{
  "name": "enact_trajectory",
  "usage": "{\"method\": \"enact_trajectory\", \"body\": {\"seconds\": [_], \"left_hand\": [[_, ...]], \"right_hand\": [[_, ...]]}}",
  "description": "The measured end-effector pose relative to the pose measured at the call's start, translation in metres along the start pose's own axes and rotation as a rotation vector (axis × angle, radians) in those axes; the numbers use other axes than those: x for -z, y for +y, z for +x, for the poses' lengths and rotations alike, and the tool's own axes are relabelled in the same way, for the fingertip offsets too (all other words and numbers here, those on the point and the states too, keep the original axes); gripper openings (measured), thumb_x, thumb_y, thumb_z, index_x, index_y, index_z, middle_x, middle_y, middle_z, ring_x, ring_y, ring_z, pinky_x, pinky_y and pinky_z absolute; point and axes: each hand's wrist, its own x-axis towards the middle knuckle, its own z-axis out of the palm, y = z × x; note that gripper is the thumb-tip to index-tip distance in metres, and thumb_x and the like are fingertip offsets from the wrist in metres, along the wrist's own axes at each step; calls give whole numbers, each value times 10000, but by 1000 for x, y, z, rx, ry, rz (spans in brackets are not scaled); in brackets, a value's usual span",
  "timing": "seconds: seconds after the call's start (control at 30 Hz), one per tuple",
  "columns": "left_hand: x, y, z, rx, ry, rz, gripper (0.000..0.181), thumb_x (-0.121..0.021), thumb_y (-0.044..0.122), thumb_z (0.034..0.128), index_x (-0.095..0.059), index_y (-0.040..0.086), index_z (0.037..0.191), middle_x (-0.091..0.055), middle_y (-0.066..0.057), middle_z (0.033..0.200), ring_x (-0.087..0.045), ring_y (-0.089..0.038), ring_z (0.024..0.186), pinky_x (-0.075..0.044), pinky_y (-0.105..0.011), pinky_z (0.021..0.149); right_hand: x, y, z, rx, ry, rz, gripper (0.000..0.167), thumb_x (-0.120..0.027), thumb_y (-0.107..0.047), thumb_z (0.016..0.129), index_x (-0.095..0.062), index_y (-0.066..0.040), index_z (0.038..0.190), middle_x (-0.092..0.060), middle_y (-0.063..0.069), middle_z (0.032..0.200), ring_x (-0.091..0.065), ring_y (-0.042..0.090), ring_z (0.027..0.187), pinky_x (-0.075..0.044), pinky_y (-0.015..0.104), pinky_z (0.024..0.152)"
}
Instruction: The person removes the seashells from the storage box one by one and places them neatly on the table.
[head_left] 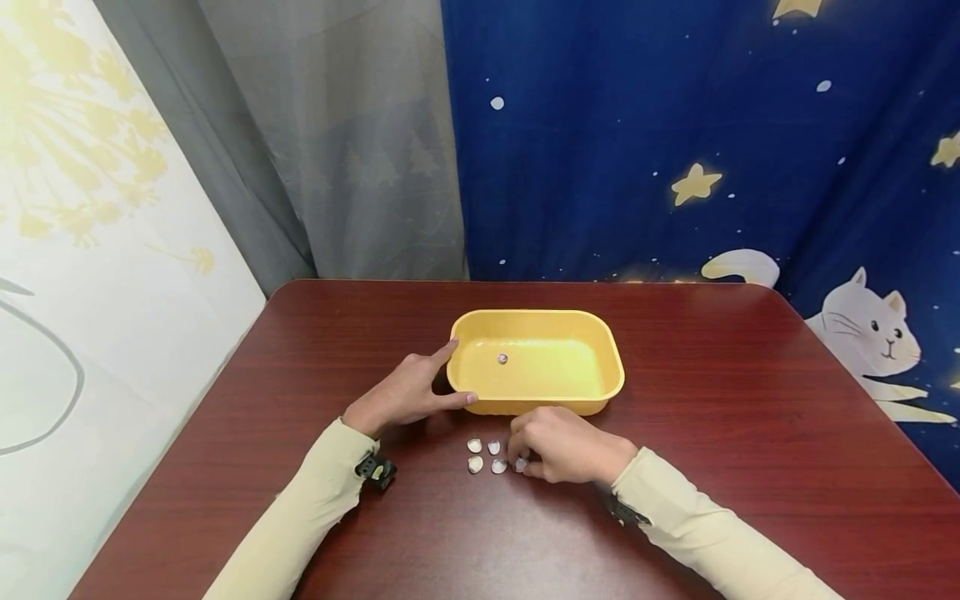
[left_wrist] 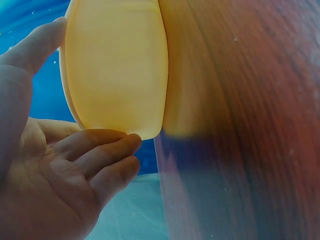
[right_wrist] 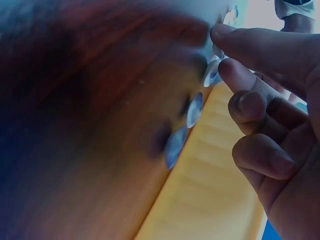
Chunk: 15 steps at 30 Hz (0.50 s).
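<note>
A yellow plastic tub (head_left: pixel 611 392) stands mid-table, with one small seashell (head_left: pixel 502 358) inside on its floor. At the tub's left end my left hand (head_left: pixel 405 390) rests with thumb and fingers spread, touching the rim; in the left wrist view its fairly straight fingers (left_wrist: pixel 107 152) lie by the tub's end wall (left_wrist: pixel 117 75). In front of the tub, several pale seashells (head_left: pixel 475 465) lie in two short rows on the table. My right hand (head_left: pixel 562 446) pinches the rightmost seashell (head_left: pixel 521 464) of the nearer row between thumb and fingertips, low at the tabletop.
The dark red wooden table (head_left: pixel 720 367) reaches back to a grey curtain (head_left: pixel 360 150) and a blue star-patterned curtain (head_left: pixel 585 167). A white patterned cloth (head_left: pixel 90 292) hangs along the left side. The tub's near wall stands just behind the right hand.
</note>
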Motion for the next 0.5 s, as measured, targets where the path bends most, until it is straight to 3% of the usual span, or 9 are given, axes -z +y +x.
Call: {"method": "enact_trajectory", "body": {"seconds": [0.3, 0.5], "left_hand": [[1, 1, 0, 32, -16, -19, 1036, -707, 640, 836, -272, 83, 1594, -625, -199, 1366, -632, -231, 1137, -522, -442, 1015], [0, 1, 0, 44, -20, -26, 1041, -704, 650, 832, -268, 95, 1597, -631, -187, 1362, -632, -221, 1130, -524, -441, 1019]], "right_hand": [[4, -1, 1, -8, -27, 19, 140, -797, -117, 811, -768, -228, 892, -671, -131, 783, -589, -22, 724, -481, 144, 667], [26, 1, 3, 8, -24, 4, 166, -830, -127, 783, -774, -217, 911, -661, -94, 763, -569, 11, 703, -475, 162, 657]]}}
